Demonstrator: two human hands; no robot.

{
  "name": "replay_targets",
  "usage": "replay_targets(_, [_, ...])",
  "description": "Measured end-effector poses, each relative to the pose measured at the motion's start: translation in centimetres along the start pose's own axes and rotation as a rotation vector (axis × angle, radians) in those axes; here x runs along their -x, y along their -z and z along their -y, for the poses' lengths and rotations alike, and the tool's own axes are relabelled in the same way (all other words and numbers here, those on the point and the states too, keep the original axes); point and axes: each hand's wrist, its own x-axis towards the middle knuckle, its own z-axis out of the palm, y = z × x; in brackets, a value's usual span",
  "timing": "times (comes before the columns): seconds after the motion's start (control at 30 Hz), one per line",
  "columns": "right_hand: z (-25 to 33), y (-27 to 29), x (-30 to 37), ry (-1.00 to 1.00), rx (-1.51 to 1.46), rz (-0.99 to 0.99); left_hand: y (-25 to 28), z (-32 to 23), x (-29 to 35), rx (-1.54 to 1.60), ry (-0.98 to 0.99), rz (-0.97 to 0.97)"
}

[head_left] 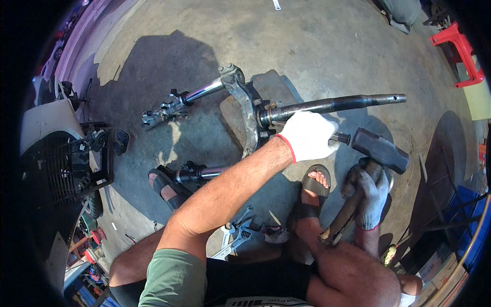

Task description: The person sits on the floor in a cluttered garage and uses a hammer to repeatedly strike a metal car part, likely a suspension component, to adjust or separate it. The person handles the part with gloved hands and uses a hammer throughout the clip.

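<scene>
My left hand (pixel 309 137), in a white glove, is closed around a dark chisel-like metal bar. The bar's butt end (pixel 342 138) sticks out to the right; its tip is hidden. A sledgehammer is gripped by its wooden handle in my gloved right hand (pixel 372 197). Its black head (pixel 381 150) is just right of the bar's end, with a small gap between. Beside my left hand runs a greasy steering stem (pixel 337 104), fixed in a grey fork clamp (pixel 245 105). An upper fork tube (pixel 204 90) and a lower one (pixel 212 172) join the clamp, partly behind my left arm.
Under the clamp lies a flat block (pixel 268 87). Wrenches (pixel 238 239) are on the floor between my sandalled feet. A scooter body panel (pixel 51 123) stands at left, a red plastic stool (pixel 463 53) at far right. Boxes and rods crowd the lower right.
</scene>
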Motion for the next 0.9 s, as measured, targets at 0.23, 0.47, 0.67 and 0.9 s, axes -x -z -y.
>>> replay_targets(0.23, [0.6,0.0,0.6,0.167,0.007,-0.173,0.5,0.0,-0.2,0.006,0.000,0.026])
replay_targets(0.47, [0.1,0.4,-0.2,0.093,0.089,-0.004,0.2,0.2,-0.1,0.035,-0.007,-0.021])
replay_targets(0.67, [0.8,0.2,0.0,0.074,0.025,-0.116,0.5,0.1,-0.5,0.028,0.009,-0.014])
replay_targets(0.9, [1.4,-0.1,-0.8,-0.004,0.085,0.056,0.2,0.4,-0.6,0.000,0.040,-0.056])
